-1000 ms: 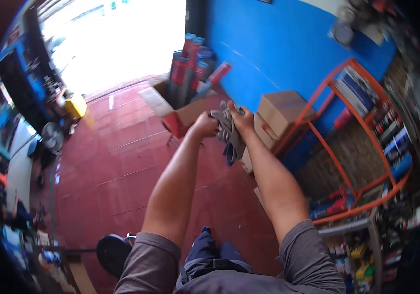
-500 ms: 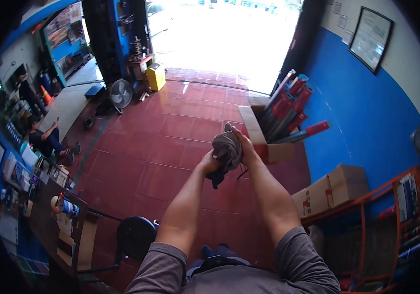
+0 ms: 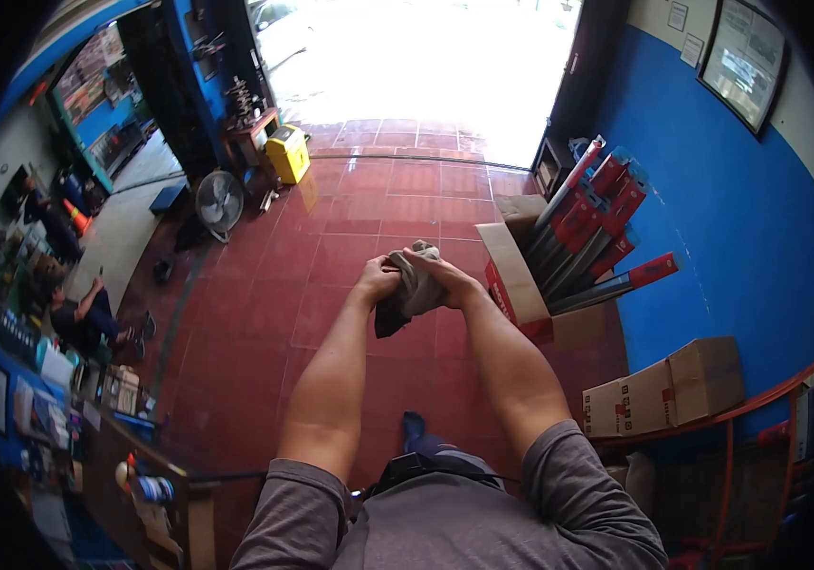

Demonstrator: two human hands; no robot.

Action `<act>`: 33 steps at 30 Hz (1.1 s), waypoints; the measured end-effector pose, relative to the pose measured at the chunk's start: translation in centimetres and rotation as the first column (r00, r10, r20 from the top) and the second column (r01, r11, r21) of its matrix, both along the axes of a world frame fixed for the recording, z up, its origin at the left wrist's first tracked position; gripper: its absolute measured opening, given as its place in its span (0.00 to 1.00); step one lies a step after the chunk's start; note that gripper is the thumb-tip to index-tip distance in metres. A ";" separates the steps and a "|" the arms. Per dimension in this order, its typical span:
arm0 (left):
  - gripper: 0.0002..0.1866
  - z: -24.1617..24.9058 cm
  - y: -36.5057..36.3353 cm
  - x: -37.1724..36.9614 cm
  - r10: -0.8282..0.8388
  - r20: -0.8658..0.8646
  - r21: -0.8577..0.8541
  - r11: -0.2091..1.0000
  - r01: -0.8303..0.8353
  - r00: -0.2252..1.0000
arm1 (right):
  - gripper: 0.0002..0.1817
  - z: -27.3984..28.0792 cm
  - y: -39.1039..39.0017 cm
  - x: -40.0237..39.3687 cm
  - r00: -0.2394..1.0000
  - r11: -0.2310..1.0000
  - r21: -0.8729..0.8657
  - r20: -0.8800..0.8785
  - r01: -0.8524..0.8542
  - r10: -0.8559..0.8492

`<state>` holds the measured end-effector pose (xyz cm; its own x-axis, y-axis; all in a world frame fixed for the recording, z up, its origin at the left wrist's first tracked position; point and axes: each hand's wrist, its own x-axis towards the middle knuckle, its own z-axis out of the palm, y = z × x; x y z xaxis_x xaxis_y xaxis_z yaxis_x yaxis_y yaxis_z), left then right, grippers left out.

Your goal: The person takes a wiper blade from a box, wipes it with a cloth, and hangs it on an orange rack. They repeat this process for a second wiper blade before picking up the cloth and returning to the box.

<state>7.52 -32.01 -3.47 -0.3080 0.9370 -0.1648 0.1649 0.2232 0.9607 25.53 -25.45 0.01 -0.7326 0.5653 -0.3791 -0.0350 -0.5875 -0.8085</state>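
A crumpled grey-brown cloth [image 3: 416,287] with a darker part hanging at its lower left is held out in front of me over the red tiled floor. My left hand [image 3: 380,278] is closed on the cloth's left side. On the right side and top of it lies my right hand [image 3: 442,277], its fingers pressed against the fabric. Some fingertips are hidden by the folds.
An open carton [image 3: 518,290] of long red-and-grey tubes stands right. Closed boxes [image 3: 649,391] sit on an orange shelf. Left are a fan [image 3: 219,201], a yellow bin [image 3: 287,154], a desk [image 3: 108,475] and two people, one seated [image 3: 79,321].
The view has moved forward, with the carton and boxes now further right. Both hands have shifted on the cloth, which is turned and folded differently, its dark part now at the lower left.
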 end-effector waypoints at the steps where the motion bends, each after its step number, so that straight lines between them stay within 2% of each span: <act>1: 0.21 0.4 2.1 -0.5 -0.019 -0.002 -0.003 1.000 0.019 1.000 | 0.35 0.0 1.8 -0.4 1.000 0.999 0.040 0.028 -0.003 0.002; 2: 0.21 0.8 4.3 -1.1 -0.015 0.046 0.028 1.000 0.014 0.999 | 0.35 0.1 3.5 -0.9 0.998 0.997 0.081 0.057 -0.009 0.005; 3: 0.20 1.6 6.2 -1.6 -0.012 0.094 0.057 0.998 0.007 0.996 | 0.28 -0.1 5.4 -1.3 0.993 0.990 0.115 0.069 0.084 -0.092; 6: 0.21 4.9 11.1 -2.7 -0.117 0.087 0.006 0.993 0.117 0.989 | 0.26 -0.7 11.4 -1.4 0.978 0.975 0.082 -0.004 0.208 -0.209; 8: 0.23 4.9 15.6 -3.6 -0.195 0.053 0.003 0.981 0.195 0.979 | 0.23 -0.8 14.5 -0.8 0.965 0.962 0.082 -0.005 0.261 -0.261; 10: 0.26 5.3 20.1 -3.7 -0.261 0.124 0.014 0.965 0.261 0.957 | 0.21 -1.9 18.0 -0.1 0.943 0.953 -0.169 -0.178 0.252 -0.281; 13: 0.27 5.7 26.5 -3.9 -0.392 0.167 0.097 0.920 0.381 0.905 | 0.20 -2.2 21.8 1.7 0.895 0.925 -0.167 -0.242 0.342 -0.374; 16: 0.28 5.7 32.4 -3.3 -0.411 0.229 0.025 0.909 0.417 0.883 | 0.20 -1.8 24.0 3.3 0.822 0.867 -0.142 -0.277 0.477 -0.498; 17: 0.26 5.6 33.9 -2.7 -0.330 0.191 -0.035 0.939 0.343 0.924 | 0.20 -1.7 24.5 4.2 0.792 0.836 -0.132 -0.270 0.532 -0.547; 18: 0.26 5.2 35.8 -2.5 -0.371 0.189 -0.041 0.922 0.385 0.909 | 0.20 -1.7 24.7 4.9 0.761 0.802 -0.124 -0.262 0.584 -0.594; 20: 0.26 2.9 40.8 -1.7 -0.488 -0.001 -0.174 0.860 0.480 0.873 | 0.24 -0.7 24.5 6.0 0.710 0.745 -0.108 -0.241 0.658 -0.662; 22: 0.23 -0.1 44.8 0.6 -0.531 -0.047 -0.153 0.841 0.519 0.846 | 0.30 -0.5 24.4 7.0 0.573 0.626 -0.078 -0.327 0.776 -0.751; 23: 0.22 -1.6 46.4 1.9 -0.563 -0.110 -0.141 0.825 0.548 0.819 | 0.36 -1.7 24.8 8.3 0.564 0.620 -0.035 -0.377 0.784 -0.735; 24: 0.22 -2.7 47.7 3.1 -0.589 -0.174 -0.126 0.808 0.575 0.789 | 0.36 -1.8 24.5 9.1 0.535 0.590 -0.042 -0.374 0.806 -0.758; 26: 0.23 -3.4 49.5 6.0 -0.651 -0.143 -0.122 0.759 0.640 0.745 | 0.39 -1.7 24.0 10.4 0.439 0.552 -0.134 -0.466 0.823 -0.768; 27: 0.24 -3.1 50.2 7.7 -0.702 -0.162 -0.122 0.712 0.692 0.694 | 0.40 -1.8 24.1 11.1 0.365 0.481 -0.195 -0.432 0.855 -0.824; 29: 0.28 -4.5 52.8 10.9 -0.771 -0.241 -0.074 0.620 0.781 0.589 | 0.38 -4.3 25.3 13.4 0.288 0.398 -0.181 -0.440 0.899 -0.851; 30: 0.28 -4.5 53.6 12.6 -0.783 -0.238 -0.069 0.603 0.795 0.574 | 0.36 -5.9 26.3 15.0 0.235 0.342 -0.172 -0.450 0.924 -0.862; 31: 0.30 -4.5 54.0 14.3 -0.777 -0.267 -0.030 0.599 0.800 0.571 | 0.31 -6.6 27.2 16.5 0.235 0.346 -0.151 -0.486 0.926 -0.842; 33: 0.34 -4.5 55.2 17.6 -0.778 -0.316 0.019 0.568 0.823 0.543 | 0.30 -8.1 28.4 18.5 0.175 0.279 -0.175 -0.450 0.944 -0.875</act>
